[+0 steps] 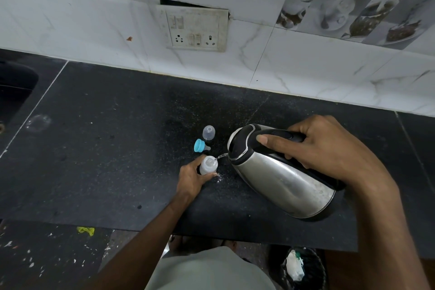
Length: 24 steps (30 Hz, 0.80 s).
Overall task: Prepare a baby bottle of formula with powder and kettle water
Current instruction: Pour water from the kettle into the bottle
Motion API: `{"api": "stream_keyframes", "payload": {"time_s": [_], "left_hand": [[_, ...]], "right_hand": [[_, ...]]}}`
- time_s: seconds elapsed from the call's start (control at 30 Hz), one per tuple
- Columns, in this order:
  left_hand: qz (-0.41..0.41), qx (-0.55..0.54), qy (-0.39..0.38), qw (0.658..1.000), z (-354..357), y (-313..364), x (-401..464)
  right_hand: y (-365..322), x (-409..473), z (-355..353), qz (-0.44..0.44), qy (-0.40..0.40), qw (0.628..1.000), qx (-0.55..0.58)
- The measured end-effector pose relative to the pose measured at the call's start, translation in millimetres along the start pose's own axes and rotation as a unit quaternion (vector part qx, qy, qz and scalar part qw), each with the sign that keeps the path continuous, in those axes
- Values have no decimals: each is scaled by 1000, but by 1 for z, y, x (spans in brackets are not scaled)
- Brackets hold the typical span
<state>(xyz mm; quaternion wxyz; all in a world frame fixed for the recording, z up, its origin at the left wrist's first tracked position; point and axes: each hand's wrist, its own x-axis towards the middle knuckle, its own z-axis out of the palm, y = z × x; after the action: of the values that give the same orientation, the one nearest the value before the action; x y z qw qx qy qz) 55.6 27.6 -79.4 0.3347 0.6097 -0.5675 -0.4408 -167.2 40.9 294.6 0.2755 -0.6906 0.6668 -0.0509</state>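
Head view, only feed I have. Black speckled stone counter (pixel 117 148) fills the middle, with a pale seam line running diagonally toward its left end; white marble-look wall tiles (pixel 306 66) behind it. Taking the baby bottle (pixel 208 165) as landmark: it stands upright on the counter near the front edge, open at the top. Left hand (pixel 191 178) is wrapped around its body, fingers curled on it. Right of the bottle, the steel kettle (pixel 280 172) is tilted with its spout toward the bottle mouth, a thin water stream (pixel 221 156) crossing the gap. Right hand (pixel 329 148) is clamped on the kettle's black handle, thumb along the top. Just behind the bottle lies the blue ring with teat (pixel 201 145), on its side; behind that, the clear cap (pixel 208 132) stands upright. Small wet splash (pixel 220 178) on the counter just right of the bottle base. On the wall behind the bottle, a grubby switch-and-socket plate (pixel 194 28). Far left of the bottle, a dark sink (pixel 14 92). Below the counter edge, a speckled floor (pixel 35 261) with a yellow scrap (pixel 86 231), and a dark bin (pixel 301 268) at lower right.
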Motion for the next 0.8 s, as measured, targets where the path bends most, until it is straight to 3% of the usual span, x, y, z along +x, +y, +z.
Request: {"api": "stream_keyframes", "payload": {"time_s": [0.8], "left_hand": [[-7,-15,2,1000,1,-1,0]], "right_hand": [[-2,2,-1,-7,-2,1000,-13]]}}
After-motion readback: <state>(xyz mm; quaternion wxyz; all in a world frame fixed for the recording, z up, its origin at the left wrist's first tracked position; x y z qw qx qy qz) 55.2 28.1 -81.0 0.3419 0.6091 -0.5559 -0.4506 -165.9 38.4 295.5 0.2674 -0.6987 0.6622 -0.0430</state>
